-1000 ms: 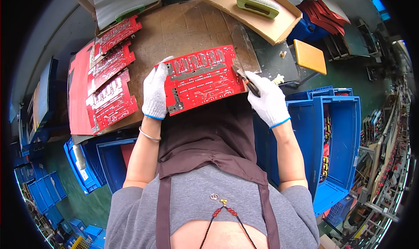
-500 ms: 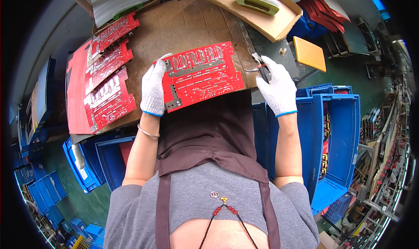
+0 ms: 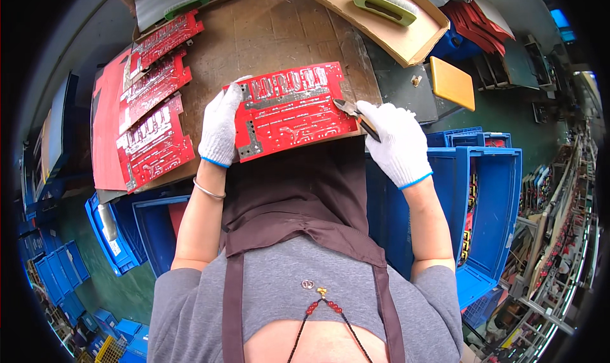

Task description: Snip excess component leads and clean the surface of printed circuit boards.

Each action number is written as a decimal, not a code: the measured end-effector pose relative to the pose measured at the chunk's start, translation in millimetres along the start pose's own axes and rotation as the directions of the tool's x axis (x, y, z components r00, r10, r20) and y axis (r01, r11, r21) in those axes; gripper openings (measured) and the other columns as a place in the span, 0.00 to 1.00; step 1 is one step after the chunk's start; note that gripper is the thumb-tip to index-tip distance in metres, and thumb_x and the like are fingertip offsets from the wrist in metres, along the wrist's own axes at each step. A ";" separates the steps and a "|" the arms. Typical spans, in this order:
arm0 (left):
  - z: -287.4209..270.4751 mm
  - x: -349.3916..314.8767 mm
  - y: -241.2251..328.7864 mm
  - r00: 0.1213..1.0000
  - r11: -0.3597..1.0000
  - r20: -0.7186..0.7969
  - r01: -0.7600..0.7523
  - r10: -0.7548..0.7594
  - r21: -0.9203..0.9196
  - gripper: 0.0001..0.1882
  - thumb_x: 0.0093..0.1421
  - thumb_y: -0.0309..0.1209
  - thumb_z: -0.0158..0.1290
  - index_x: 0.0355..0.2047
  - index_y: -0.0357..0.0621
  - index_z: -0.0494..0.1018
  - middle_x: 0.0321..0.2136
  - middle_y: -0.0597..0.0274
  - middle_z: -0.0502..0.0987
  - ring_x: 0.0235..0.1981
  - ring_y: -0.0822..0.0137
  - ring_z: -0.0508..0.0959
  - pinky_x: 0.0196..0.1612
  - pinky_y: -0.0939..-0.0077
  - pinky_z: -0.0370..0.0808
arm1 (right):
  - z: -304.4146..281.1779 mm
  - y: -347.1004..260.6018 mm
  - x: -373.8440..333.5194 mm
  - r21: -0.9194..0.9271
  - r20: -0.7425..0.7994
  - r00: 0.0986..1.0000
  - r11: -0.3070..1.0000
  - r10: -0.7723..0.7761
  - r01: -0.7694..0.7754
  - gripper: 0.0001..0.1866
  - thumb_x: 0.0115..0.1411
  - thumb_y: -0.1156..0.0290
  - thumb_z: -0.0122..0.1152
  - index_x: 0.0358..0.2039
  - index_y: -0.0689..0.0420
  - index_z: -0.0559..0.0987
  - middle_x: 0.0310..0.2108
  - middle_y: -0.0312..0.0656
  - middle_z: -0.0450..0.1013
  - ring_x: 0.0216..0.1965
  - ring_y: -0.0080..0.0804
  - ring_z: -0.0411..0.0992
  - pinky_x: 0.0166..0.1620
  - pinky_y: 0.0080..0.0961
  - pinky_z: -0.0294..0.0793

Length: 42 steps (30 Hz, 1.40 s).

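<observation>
My left hand [image 3: 220, 124], in a white glove with a blue cuff, grips the left edge of a red circuit board [image 3: 298, 112]. The board's solder side faces up, with silvery solder patches along its far part. In my right hand [image 3: 397, 137], also gloved, is a pair of cutting pliers [image 3: 357, 116] with dark handles. Its metal jaws lie over the board's right side; whether they touch it I cannot tell. Several similar red boards [image 3: 155, 143] overlap in a row at the left of the cardboard-covered table [image 3: 267, 35].
A green-backed brush [image 3: 384, 8] lies in a cardboard tray [image 3: 432, 35] at the far right. An orange-yellow block [image 3: 452, 83] sits right of the table. Blue crates [image 3: 486, 204] stand at my right, more blue bins [image 3: 114, 236] at my left.
My right hand has brought the pliers left, from beside the board to over its right side. The left hand keeps its hold, and the board has barely shifted.
</observation>
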<state>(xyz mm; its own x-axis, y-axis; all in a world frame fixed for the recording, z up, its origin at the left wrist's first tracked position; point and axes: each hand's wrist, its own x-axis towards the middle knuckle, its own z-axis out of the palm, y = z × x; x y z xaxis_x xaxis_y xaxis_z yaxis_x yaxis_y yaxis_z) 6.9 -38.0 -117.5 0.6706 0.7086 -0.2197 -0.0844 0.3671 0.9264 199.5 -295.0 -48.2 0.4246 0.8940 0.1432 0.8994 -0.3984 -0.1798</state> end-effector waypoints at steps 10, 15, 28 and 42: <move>-0.7 -7.8 0.3 0.994 0.991 0.015 -0.106 0.105 0.087 0.21 0.77 0.37 0.46 0.59 0.34 0.75 0.50 0.56 0.82 0.49 0.71 0.80 0.55 0.75 0.76 | 2.5 11.9 4.4 -0.100 -0.022 0.993 0.988 -0.119 0.117 0.29 0.53 0.75 0.66 0.58 0.47 0.77 0.37 0.41 0.75 0.38 0.43 0.74 0.43 0.38 0.74; -6.9 -5.1 -4.3 0.985 0.975 0.084 -0.159 0.148 0.154 0.22 0.77 0.39 0.44 0.61 0.35 0.73 0.52 0.55 0.81 0.50 0.69 0.81 0.55 0.71 0.79 | -1.6 12.2 5.8 -0.149 0.000 0.992 0.981 -0.125 0.124 0.31 0.52 0.74 0.68 0.59 0.47 0.77 0.36 0.40 0.74 0.38 0.43 0.73 0.42 0.38 0.74; -3.2 -9.4 -0.7 0.992 0.988 0.057 -0.122 0.117 0.096 0.21 0.77 0.37 0.47 0.60 0.36 0.75 0.50 0.58 0.81 0.49 0.74 0.79 0.54 0.76 0.77 | -3.0 13.6 10.8 -0.278 -0.001 0.987 0.948 -0.162 0.155 0.31 0.53 0.73 0.68 0.59 0.44 0.76 0.36 0.38 0.73 0.39 0.40 0.73 0.41 0.35 0.73; -0.3 -10.8 0.7 0.993 0.993 0.059 -0.108 0.104 0.057 0.20 0.77 0.36 0.46 0.60 0.37 0.75 0.50 0.58 0.81 0.49 0.72 0.80 0.54 0.75 0.78 | -7.6 18.9 20.0 -0.367 -0.041 0.976 0.912 -0.215 0.185 0.29 0.55 0.75 0.67 0.58 0.45 0.77 0.36 0.38 0.72 0.37 0.39 0.72 0.39 0.35 0.71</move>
<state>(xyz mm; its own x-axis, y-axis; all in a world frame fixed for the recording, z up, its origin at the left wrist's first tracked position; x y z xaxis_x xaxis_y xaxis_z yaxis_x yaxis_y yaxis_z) -0.7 -45.3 -114.6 0.7002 0.7064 -0.1036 -0.1137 0.2536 0.9606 225.8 -286.2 -41.3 0.2256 0.9494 0.2186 0.9366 -0.2731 0.2195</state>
